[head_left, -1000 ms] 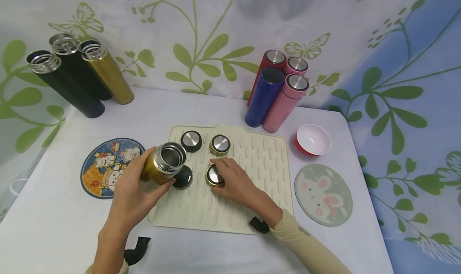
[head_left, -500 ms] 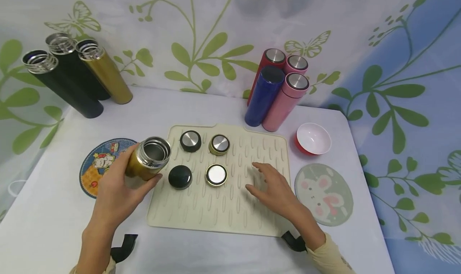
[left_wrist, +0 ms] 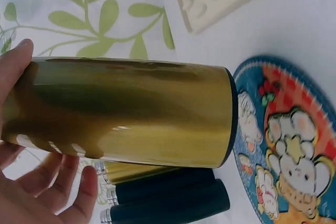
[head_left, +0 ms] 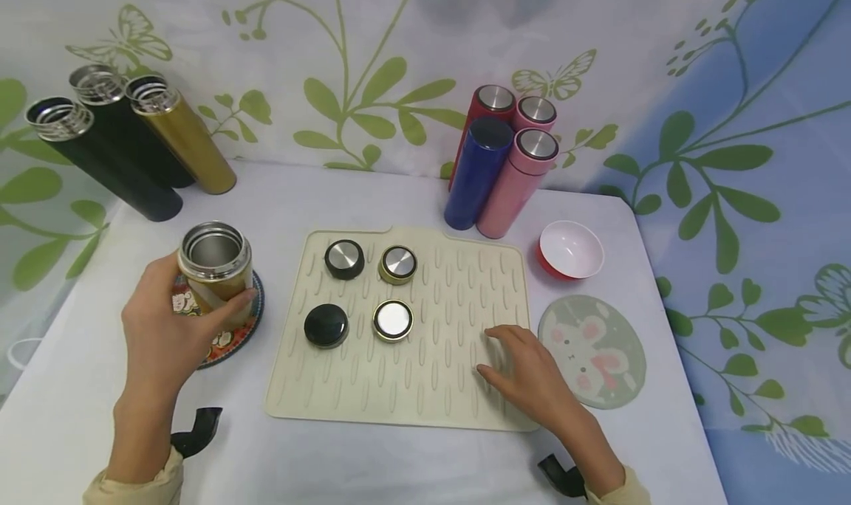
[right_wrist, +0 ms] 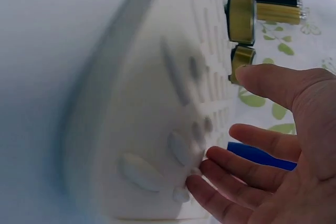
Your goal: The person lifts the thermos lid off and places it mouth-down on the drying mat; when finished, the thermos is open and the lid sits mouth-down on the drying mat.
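My left hand grips an uncapped gold thermos bottle near its mouth. The bottle stands over the blue round coaster with cartoon figures, its base right at the coaster in the left wrist view. My right hand holds nothing, its fingers relaxed over the right part of the cream drying mat. On the mat lie a black lid with a steel top, a gold lid with a steel top, a plain black lid and a gold-rimmed lid.
Two black uncapped bottles and a gold one stand at the back left. At the back right are a blue bottle, a red one and two pink ones. A bowl and a rabbit coaster sit on the right.
My left hand has carried the gold bottle leftward from the mat to the cartoon coaster. My right hand has left the gold-rimmed lid and drawn back to the right.
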Demonstrator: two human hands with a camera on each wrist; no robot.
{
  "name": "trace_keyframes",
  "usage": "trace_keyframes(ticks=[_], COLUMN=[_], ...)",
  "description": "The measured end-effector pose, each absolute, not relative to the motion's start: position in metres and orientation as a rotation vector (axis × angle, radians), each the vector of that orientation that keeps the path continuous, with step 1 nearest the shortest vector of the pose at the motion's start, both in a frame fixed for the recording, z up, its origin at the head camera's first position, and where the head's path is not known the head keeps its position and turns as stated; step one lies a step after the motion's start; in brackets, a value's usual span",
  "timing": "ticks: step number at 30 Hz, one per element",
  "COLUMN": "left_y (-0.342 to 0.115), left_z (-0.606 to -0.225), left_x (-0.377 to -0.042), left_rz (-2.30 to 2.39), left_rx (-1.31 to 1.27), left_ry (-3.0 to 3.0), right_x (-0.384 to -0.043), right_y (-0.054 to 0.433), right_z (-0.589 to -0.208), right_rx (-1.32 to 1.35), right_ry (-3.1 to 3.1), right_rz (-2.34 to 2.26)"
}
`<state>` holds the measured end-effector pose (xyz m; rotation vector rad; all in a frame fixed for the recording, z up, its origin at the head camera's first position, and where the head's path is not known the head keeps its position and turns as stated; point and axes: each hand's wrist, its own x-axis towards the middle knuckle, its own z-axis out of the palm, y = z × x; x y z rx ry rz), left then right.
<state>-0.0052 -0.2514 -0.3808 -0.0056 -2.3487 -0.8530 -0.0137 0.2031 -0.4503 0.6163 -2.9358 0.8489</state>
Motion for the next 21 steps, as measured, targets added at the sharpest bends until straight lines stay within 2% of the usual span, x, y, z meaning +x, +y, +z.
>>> trace_keyframes(ticks=[8, 21], left_y=[-0.268, -0.292], left_z=[-0.377, -0.367], left_x=[-0.019, -0.047], left_rz=[-0.878, -1.115], left_rx=[0.245, 0.37], left_ry=[-2.42, -2.122], right_x=[-0.004, 0.008], right_y=[0.21, 0.211], right_z=[-0.456, -0.463], right_rx=[0.629, 0.626], right_ry=[-2.895, -2.937], right_rz=[0.806, 0.651])
